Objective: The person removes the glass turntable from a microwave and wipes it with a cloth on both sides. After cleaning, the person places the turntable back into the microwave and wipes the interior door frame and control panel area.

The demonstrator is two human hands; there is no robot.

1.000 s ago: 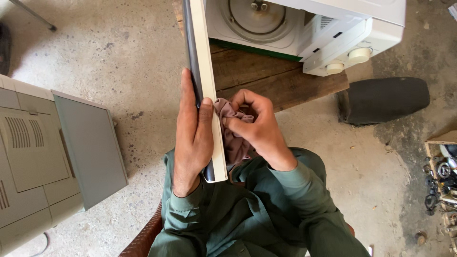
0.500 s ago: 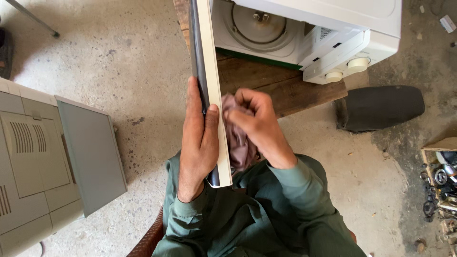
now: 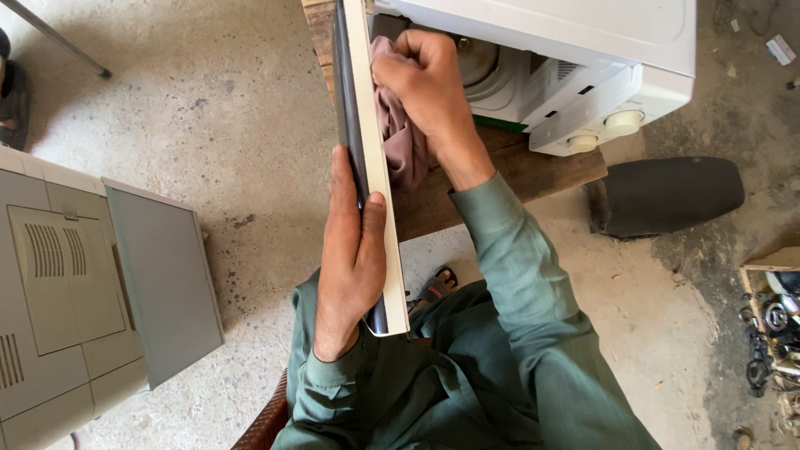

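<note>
Far out from the open door, a grey machine (image 3: 75,300) with vent slots and a flat grey panel sat on the concrete floor (image 3: 242,108). Then the door (image 3: 372,183) itself, a white microwave door with a dark front, stood edge-on, swung open. The left hand (image 3: 350,250) clamped its near end: fingers flat along the dark face, thumb hooked over the white edge, a firm grip. Just past the door's inner face, the right hand (image 3: 425,83) was curled shut around a pinkish cloth (image 3: 398,133), pressing it against the door up near the hinge end. Behind that fist, the white microwave (image 3: 575,58) sat on a worn wooden bench (image 3: 517,167), its cavity partly blocked by the hand and cloth, two round knobs showing. Beyond the bench lay a black seat-like pad (image 3: 667,196), and farthest from the door, a box of metal parts (image 3: 771,325).
</note>
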